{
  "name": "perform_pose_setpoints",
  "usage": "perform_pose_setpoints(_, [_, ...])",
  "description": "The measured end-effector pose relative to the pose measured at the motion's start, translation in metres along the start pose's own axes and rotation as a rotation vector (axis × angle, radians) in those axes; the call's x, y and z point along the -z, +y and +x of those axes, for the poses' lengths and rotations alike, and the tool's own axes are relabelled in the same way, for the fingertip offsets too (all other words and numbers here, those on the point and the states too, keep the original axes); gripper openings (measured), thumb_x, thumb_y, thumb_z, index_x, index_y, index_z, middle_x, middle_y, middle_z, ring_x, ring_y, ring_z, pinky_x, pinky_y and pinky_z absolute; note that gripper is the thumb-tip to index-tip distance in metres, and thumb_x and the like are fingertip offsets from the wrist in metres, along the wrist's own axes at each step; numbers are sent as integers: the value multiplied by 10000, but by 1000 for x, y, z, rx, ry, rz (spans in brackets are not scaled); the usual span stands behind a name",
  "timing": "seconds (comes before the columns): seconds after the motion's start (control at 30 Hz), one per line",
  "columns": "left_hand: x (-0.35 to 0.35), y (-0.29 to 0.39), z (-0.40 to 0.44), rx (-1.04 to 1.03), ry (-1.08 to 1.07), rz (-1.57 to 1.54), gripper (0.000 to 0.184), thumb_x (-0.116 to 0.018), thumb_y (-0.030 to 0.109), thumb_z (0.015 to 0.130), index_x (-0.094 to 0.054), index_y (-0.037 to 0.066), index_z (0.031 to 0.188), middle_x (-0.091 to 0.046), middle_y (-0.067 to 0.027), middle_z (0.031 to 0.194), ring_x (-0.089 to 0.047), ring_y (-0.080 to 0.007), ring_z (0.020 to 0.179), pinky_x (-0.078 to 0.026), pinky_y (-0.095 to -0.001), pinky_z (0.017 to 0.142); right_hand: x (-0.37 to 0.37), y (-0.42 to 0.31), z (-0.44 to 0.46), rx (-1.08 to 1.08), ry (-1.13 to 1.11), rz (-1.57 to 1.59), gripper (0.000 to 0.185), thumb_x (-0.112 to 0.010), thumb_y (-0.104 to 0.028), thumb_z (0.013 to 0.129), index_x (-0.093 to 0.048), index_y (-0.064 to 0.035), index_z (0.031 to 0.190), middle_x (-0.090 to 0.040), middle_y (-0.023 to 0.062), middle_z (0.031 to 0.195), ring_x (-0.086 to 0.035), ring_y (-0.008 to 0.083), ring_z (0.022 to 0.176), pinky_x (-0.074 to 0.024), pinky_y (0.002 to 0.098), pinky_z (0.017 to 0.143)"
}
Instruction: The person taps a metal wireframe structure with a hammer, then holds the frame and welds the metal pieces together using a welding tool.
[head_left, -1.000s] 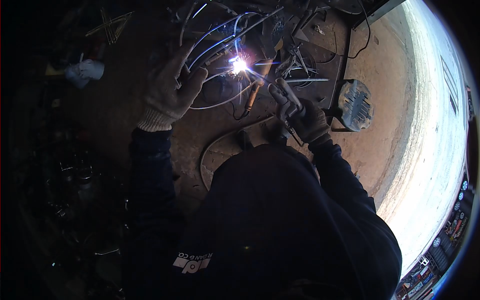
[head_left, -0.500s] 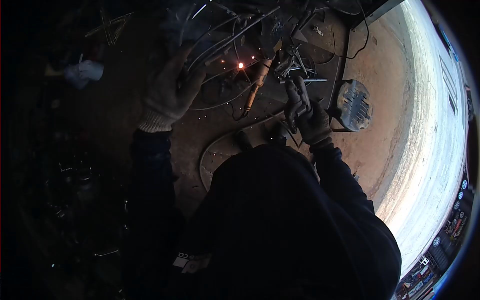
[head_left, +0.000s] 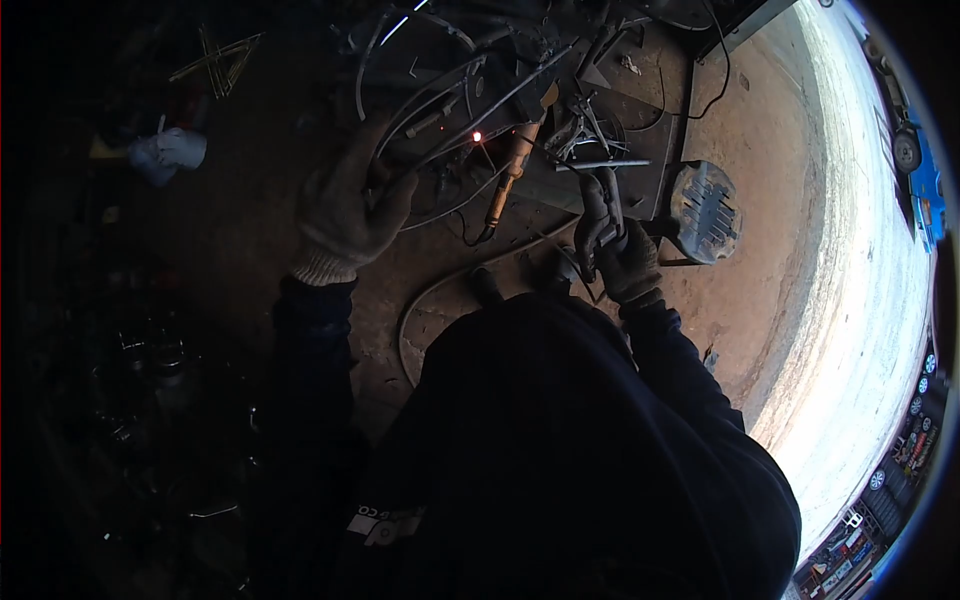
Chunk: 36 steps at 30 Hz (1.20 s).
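My gloved left hand (head_left: 352, 215) is closed around a frame of bent metal rods (head_left: 425, 98), its thumb standing out to the side. A small orange-red glowing spot (head_left: 477, 136) shows on the rods, right of that hand. My gloved right hand (head_left: 628, 262) grips a dark electrode holder (head_left: 598, 215). From it a thin dark electrode seems to run up-left toward the glow, though its tip is hard to make out. Between my hands an orange angle grinder (head_left: 513, 172) lies on the dark work table (head_left: 545, 190). Locking pliers (head_left: 582, 128) lie beyond the holder.
A round stool with a slotted seat (head_left: 706, 212) stands at the right. A cable (head_left: 425, 300) curves across the floor near my feet. Thin rods (head_left: 218, 60) and a pale container (head_left: 180, 148) are at the left. Bright pavement (head_left: 850, 330) lies beyond at the right.
The glow has dimmed, and the scattered sparks and smoke have mostly gone. My left hand and the rod frame have shifted slightly right. The right hand with the holder has moved slightly down.
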<state>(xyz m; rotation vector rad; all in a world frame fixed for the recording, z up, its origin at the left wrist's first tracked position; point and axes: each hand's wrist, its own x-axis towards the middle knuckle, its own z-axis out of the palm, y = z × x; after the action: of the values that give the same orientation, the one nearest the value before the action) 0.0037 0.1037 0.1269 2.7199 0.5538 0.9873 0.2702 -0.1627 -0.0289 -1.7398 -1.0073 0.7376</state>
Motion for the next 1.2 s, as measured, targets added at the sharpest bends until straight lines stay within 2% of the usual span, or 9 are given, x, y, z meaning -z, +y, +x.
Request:
perform_pose_setpoints(0.13, [2, 16, 7, -21, 11, -67, 599, -730, 233, 833, -553, -14, 1350, -636, -52, 713, -661, -142, 607, -540, -288, 528, -3, 16, -4, -30, 6, 127, 616, -696, -460, 851, -566, -1, 1242, -666, 175, 1067, -666, 305, 996, -522, 418, 846])
perform_pose_setpoints(0.43, [3, 8, -1, 258, -7, -81, 610, -714, 233, 866, -520, -20, 1387, -666, -43, 785, -640, -106, 660, -530, -276, 572, 7, 4, -5, 19, 3, -38, 613, -701, -469, 857, -563, -7, 1235, -656, 182, 1095, -654, 308, 1033, -505, 414, 878])
perform_pose_setpoints(0.63, [11, 12, -6, 188, 102, -115, 605, -708, 182, 885, -491, -35, 1407, -698, -166, 1133, -634, -91, 702, -534, -253, 609, 6, 4, -6, 41, -8, 97, 602, -732, -415, 857, -548, 1, 1250, -653, 163, 1114, -647, 279, 1047, -500, 396, 897])
perform_pose_setpoints(0.67, [12, 16, -10, 266, 89, -107, 576, -648, 184, 918, -470, -69, 1405, -620, -217, 1258, -595, -226, 988, -497, -332, 828, 6, 6, -6, 42, -6, 97, 602, -732, -415, 857, -548, 1, 1250, -653, 163, 1114, -647, 279, 1047, -500, 396, 897])
perform_pose_setpoints(0.73, [10, 19, -20, 340, 76, -98, 554, -588, 186, 951, -449, -102, 1402, -543, -267, 1383, -556, -360, 1275, -460, -411, 1048, 3, 11, -5, 87, -3, 175, 578, -731, -383, 864, -544, -2, 1256, -652, 157, 1121, -645, 266, 1050, -500, 390, 898])
perform_pose_setpoints(0.93, [-11, 31, -62, 428, 260, -55, 609, -582, 289, 964, -442, -110, 1402, -556, -283, 1344, -579, -333, 1243, -481, -387, 1012, 5, 6, -3, 47, -35, 74, 551, -696, -384, 881, -548, -4, 1251, -659, 167, 1098, -653, 280, 1029, -505, 395, 880])
perform_pose_setpoints(1.0, [-17, 39, -71, 660, 252, -68, 634, -579, 311, 963, -428, -105, 1417, -586, -270, 1273, -624, -311, 1149, -504, -368, 953, 6, -3, 0, 54, -38, 19, 550, -689, -388, 880, -551, -3, 1248, -660, 176, 1090, -655, 295, 1020, -507, 401, 871])
perform_pose_setpoints(1.13, [-24, 42, -81, 606, 303, -98, 672, -594, 345, 952, -421, -95, 1429, -598, -256, 1219, -651, -290, 1043, -530, -358, 860, 2, 0, 7, 73, -53, -48, 553, -680, -390, 870, -557, 3, 1239, -660, 202, 1071, -659, 334, 1001, -513, 419, 853])
perform_pose_setpoints(1.2, [-20, 49, -81, 734, 211, -130, 740, -612, 426, 937, -419, -87, 1434, -616, -229, 1150, -665, -260, 927, -540, -346, 778, 2, -3, 11, 67, -72, -61, 548, -682, -377, 859, -560, 1, 1237, -664, 204, 1056, -664, 339, 989, -518, 423, 843])
